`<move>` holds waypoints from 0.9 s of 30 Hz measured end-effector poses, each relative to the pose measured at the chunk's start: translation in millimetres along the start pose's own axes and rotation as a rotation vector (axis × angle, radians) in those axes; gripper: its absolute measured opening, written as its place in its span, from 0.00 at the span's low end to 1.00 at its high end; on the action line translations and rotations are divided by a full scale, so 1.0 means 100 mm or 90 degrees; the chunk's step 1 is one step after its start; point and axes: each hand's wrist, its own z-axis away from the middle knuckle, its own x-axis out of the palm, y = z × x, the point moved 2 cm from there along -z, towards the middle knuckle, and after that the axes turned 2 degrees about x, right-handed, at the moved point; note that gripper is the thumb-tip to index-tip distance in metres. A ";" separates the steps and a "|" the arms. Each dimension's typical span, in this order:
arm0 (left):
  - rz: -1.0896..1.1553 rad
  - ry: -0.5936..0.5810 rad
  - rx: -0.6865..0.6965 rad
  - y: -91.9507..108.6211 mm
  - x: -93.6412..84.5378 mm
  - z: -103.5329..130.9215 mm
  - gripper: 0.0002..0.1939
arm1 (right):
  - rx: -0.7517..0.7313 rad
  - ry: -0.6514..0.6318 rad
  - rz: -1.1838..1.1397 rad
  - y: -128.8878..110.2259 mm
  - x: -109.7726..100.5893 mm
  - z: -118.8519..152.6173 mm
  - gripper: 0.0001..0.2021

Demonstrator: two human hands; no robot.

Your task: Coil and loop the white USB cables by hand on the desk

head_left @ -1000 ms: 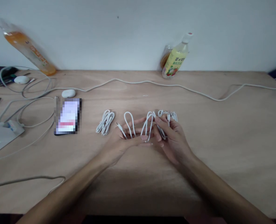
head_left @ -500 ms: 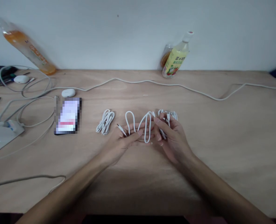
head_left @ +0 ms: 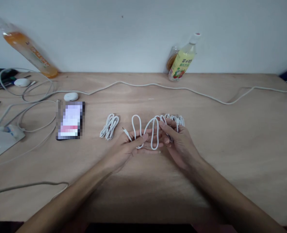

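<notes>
A white charging cable point(head_left: 154, 132) hangs in loose loops between my hands, above the wooden table. My left hand point(head_left: 131, 142) pinches one stretch of it under the thumb, and a metal-tipped plug sticks out on the left. My right hand point(head_left: 178, 139) grips the other part between thumb and fingers, with a second connector near its fingertips. Beside my left hand lies a coiled white cable bundle point(head_left: 109, 127). Another white cable bundle point(head_left: 181, 120) lies behind my right hand, which partly hides it.
A phone point(head_left: 71, 120) and a white earbud case point(head_left: 71, 96) lie to the left, near tangled cables. One long white cord point(head_left: 153, 84) crosses the wooden table point(head_left: 230, 136). An orange drink bottle point(head_left: 28, 50) and a yellow drink bottle point(head_left: 182, 61) stand by the wall.
The loops have shifted slightly between my hands. The right fingers have closed in a little around the cable, and the connector there has moved slightly right.
</notes>
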 end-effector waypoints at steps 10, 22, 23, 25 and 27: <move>0.015 -0.006 0.006 -0.01 -0.02 -0.02 0.16 | -0.053 -0.006 0.049 -0.01 0.01 0.03 0.23; -0.022 -0.026 -0.036 -0.03 -0.05 -0.01 0.17 | -0.070 0.001 0.090 0.01 0.01 0.00 0.22; -0.023 -0.026 -0.041 -0.03 -0.05 0.00 0.17 | -0.072 0.006 0.094 0.02 0.01 0.01 0.22; -0.022 -0.030 -0.051 -0.02 -0.04 0.00 0.18 | -0.071 0.015 0.103 0.02 0.01 0.01 0.22; -0.021 -0.035 -0.058 -0.02 -0.04 0.01 0.17 | -0.074 0.023 0.112 0.02 0.01 0.01 0.21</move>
